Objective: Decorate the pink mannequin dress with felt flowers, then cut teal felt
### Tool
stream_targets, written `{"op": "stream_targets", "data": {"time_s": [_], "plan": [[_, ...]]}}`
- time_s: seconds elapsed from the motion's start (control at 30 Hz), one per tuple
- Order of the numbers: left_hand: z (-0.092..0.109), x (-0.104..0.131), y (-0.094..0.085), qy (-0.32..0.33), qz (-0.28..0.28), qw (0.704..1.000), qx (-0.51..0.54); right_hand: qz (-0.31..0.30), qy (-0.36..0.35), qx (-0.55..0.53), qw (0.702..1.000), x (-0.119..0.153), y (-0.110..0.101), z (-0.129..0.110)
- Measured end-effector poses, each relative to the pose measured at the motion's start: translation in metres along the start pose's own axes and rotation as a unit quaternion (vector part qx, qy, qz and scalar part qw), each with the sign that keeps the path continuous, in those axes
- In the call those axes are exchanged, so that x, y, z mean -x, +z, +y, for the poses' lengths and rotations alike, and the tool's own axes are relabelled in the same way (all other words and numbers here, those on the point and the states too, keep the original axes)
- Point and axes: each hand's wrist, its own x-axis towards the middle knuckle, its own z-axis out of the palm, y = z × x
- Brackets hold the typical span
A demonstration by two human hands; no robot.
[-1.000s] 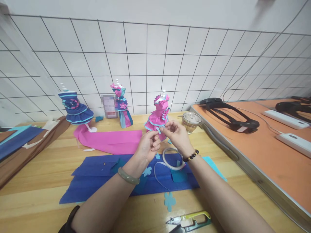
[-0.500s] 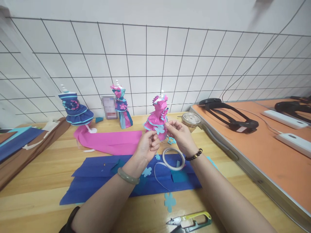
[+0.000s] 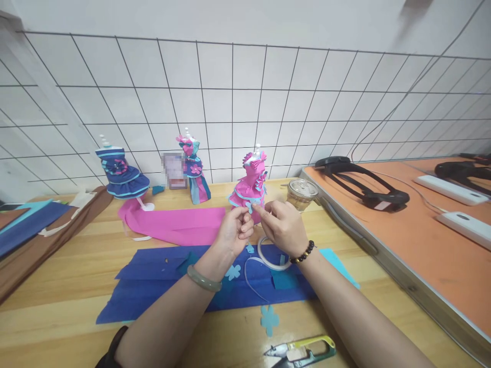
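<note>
While the left hand [image 3: 235, 231] still pinches the light-blue flower [image 3: 249, 206] at its fingertips, the pink dress [image 3: 253, 176] behind them, the right hand [image 3: 284, 227], earlier beside the petals, now extends its index finger onto them, whether pinching I cannot tell

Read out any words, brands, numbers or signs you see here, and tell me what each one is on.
There is no text I can read anywhere in this view.
Upright panel beside the middle dress form: pixelated, so anything on it is unreadable.
White patch on the black headset: too small to tell whether it bears print.
Snips: no lettering I can make out.
</note>
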Motion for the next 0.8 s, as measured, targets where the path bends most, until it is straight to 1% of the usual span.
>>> {"op": "stream_targets", "data": {"time_s": [0.3, 0.4, 0.5, 0.63, 0.8], "plan": [[0.0003, 0.0002, 0.0005, -0.008, 0.003, 1.000, -0.002, -0.010, 0.006, 0.011, 1.000, 0.0017, 0.0033, -0.0004], [-0.0001, -0.0001, -0.0002, -0.009, 0.002, 1.000, 0.002, -0.002, 0.020, -0.010, 1.000, 0.0019, 0.0044, -0.0012], [0.0003, 0.0003, -0.0001, -0.014, 0.001, 1.000, 0.003, 0.027, 0.066, -0.087, 0.994, 0.0007, 0.0036, -0.0031], [0.0010, 0.0000, -0.0005, -0.010, 0.002, 1.000, 0.008, 0.080, 0.145, -0.193, 0.967, -0.0015, 0.0013, -0.0042], [0.0004, -0.0002, -0.0009, -0.005, 0.010, 1.000, 0.003, 0.132, 0.202, -0.220, 0.945, -0.0056, -0.0039, -0.0010]]}}
